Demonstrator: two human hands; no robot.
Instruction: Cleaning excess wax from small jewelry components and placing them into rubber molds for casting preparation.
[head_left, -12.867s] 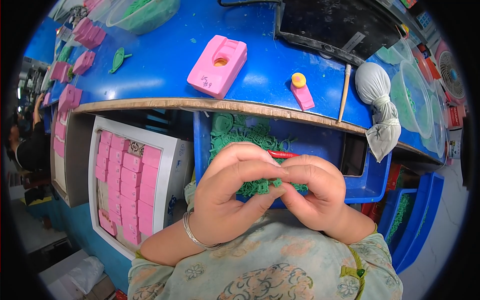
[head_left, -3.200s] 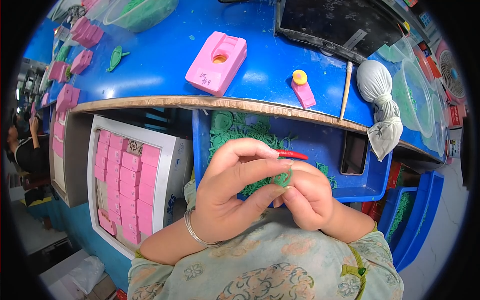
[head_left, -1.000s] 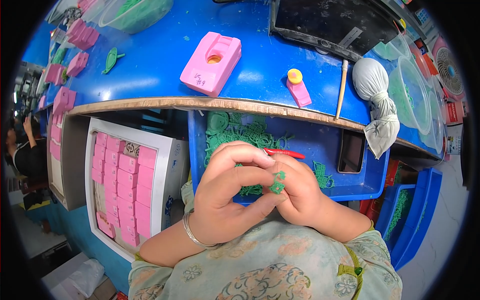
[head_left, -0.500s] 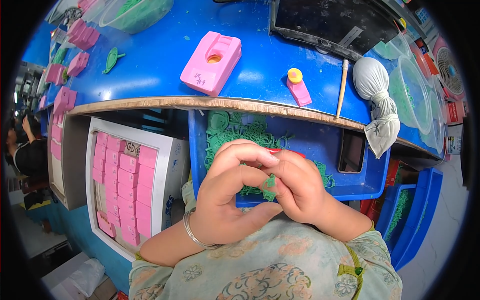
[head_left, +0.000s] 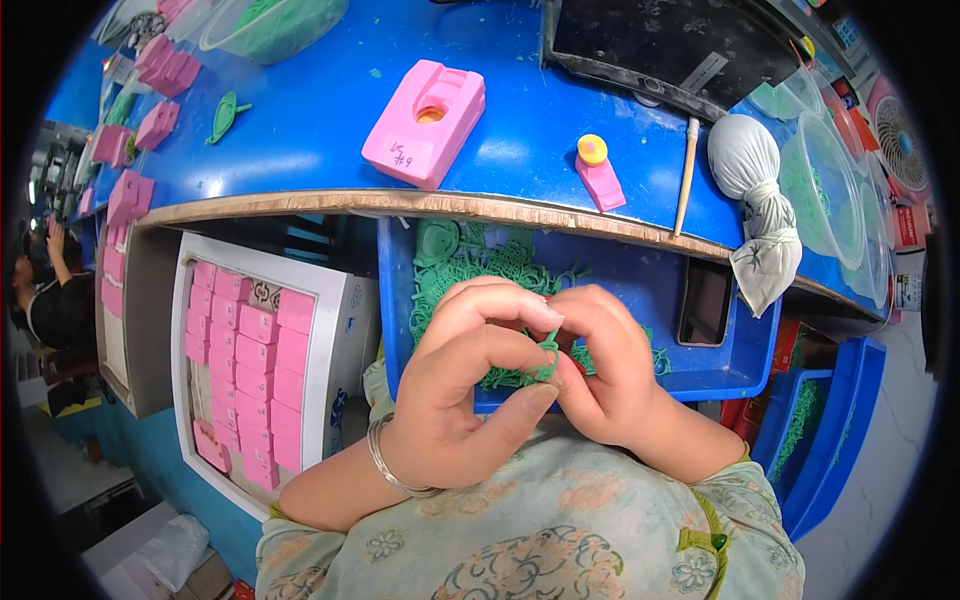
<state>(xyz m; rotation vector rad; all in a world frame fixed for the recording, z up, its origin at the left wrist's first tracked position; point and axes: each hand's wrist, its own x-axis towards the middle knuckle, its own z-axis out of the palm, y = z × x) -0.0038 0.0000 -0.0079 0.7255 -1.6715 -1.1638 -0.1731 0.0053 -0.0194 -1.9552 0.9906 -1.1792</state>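
Note:
A small green openwork wax piece [head_left: 549,346], ring-like in outline, is pinched between my two hands over the near edge of a blue tray [head_left: 640,270]. My left hand [head_left: 465,375] has its thumb and fingertips closed on the piece from the left; a metal bangle circles that wrist. My right hand [head_left: 610,370] meets it from the other side, fingers curled and thumb and forefinger against the piece. Red nail polish shows near the right fingertips. In the tray lies a tangle of similar green wax pieces [head_left: 470,270], partly hidden by my hands.
A dark phone [head_left: 704,305] lies in the tray's right part. On the blue table [head_left: 300,120] are a pink mould block [head_left: 425,125], a small yellow-topped pink piece [head_left: 598,172], a wooden-handled brush [head_left: 686,180] and a tied cloth pouch [head_left: 745,160]. A white box [head_left: 312,370] at left holds several pink blocks.
The green piece has been turned between my fingers and now stands more upright. My left thumb has risen to it, and my right fingers have shifted a little.

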